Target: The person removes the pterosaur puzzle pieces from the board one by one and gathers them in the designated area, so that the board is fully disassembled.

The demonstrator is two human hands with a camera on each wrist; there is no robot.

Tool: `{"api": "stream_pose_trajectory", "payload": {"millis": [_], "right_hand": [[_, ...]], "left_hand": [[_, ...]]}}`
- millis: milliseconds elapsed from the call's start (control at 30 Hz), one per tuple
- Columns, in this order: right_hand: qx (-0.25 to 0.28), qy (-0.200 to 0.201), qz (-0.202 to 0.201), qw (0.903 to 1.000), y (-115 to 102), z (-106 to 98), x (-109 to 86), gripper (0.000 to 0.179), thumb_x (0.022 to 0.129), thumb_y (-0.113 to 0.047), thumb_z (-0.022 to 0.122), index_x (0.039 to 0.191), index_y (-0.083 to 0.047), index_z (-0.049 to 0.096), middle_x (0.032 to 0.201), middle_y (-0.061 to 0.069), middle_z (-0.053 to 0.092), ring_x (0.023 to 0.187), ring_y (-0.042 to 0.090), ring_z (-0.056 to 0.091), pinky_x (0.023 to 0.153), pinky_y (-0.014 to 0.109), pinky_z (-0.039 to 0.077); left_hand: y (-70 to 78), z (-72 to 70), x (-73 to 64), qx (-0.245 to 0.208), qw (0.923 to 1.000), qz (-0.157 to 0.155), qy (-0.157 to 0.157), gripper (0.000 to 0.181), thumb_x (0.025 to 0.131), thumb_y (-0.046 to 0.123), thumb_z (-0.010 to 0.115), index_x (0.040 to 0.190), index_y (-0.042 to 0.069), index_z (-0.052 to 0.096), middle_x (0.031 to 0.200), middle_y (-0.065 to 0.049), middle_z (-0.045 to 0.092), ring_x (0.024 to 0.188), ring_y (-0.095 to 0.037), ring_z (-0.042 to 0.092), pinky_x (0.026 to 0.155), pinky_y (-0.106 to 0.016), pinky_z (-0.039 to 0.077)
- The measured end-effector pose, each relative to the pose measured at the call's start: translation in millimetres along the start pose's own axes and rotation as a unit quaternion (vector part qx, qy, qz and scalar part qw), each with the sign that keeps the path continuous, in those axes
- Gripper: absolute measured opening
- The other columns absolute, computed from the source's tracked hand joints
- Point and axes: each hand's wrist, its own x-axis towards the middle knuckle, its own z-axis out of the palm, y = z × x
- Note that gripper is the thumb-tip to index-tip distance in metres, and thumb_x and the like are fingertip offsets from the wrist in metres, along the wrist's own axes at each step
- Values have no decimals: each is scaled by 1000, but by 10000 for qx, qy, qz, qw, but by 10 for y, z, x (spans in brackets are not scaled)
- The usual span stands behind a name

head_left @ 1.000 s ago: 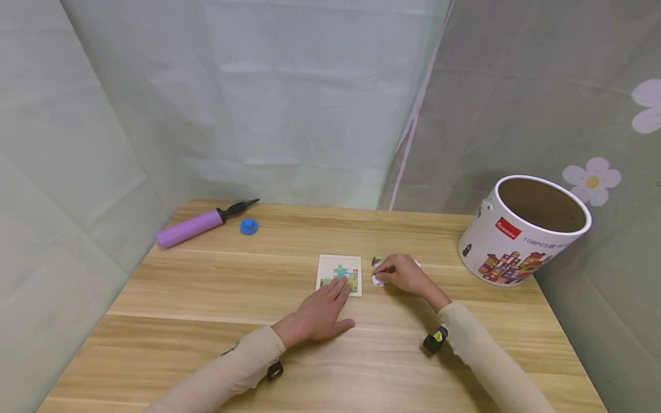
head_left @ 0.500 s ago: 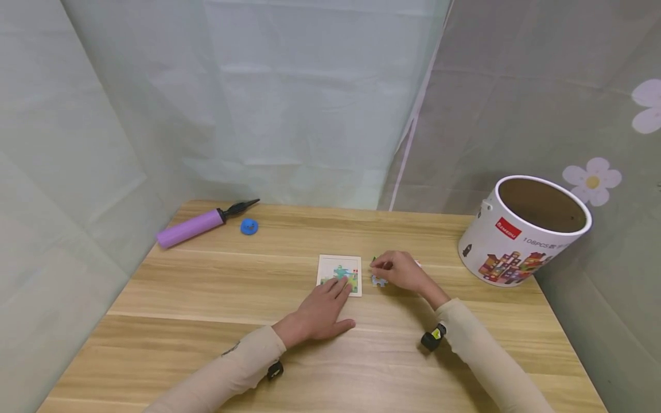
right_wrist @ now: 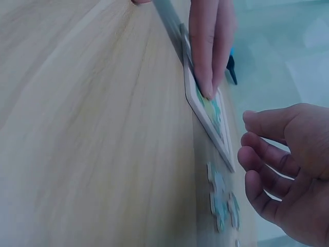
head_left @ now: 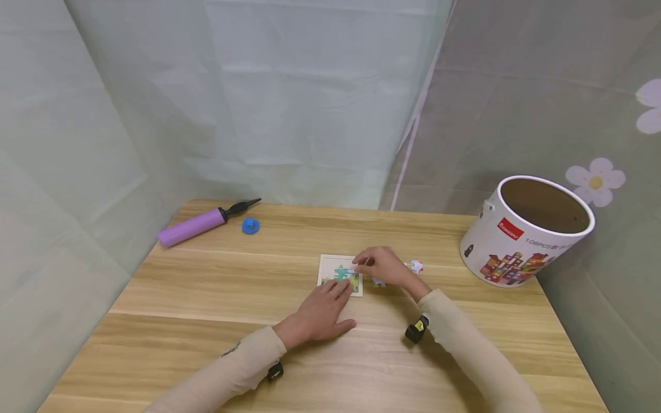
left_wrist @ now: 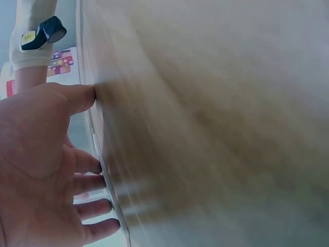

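My left hand (head_left: 321,312) lies flat with its fingers spread, fingertips resting on the lower part of a small jigsaw puzzle in a pale square frame (head_left: 326,263). Green and yellow pieces fill part of that frame; its upper left shows bare. Over the frame's right side, my right hand (head_left: 386,266) pinches a small light puzzle piece (head_left: 353,271), mostly hidden by the fingers. In the right wrist view this hand's thumb and curled fingers hover just above the frame. Loose jigsaw pieces (right_wrist: 218,198) lie on the table beside the frame, partly under the right hand.
Another loose piece (head_left: 415,266) sits right of the hand. A large white bucket (head_left: 496,252) stands at the right edge of the table (head_left: 217,287). Toward the back left lie a purple hand pump (head_left: 191,228) and a small blue round thing (head_left: 250,226).
My right hand has moved left from the loose pieces to the frame's right side, uncovering a piece at the right. The left hand stays on the puzzle.
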Motion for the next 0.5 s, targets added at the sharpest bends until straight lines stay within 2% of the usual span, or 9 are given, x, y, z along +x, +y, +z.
{"api": "stream_pose_trajectory", "payload": {"millis": [300,500], "right_hand": [[-108,-132,-79,9998,-33,159,197,13,96,-20,73,106,-15,81,104,-2,76,83,7,65,74,26,55],[-256,-126,-52,9996,-65,229,261,12,95,-20,75,103,-15,82,101,-2,76,79,7,61,69,26,51]], "left_hand": [[26,1,-11,117,9998,-128,-60,78,102,58,48,158,5,36,165,-11,34,148,-34,36,117,-51,36],[20,13,-5,186,9997,-135,-110,78,103,59,45,159,5,34,166,-11,31,149,-33,34,119,-51,34]]}}
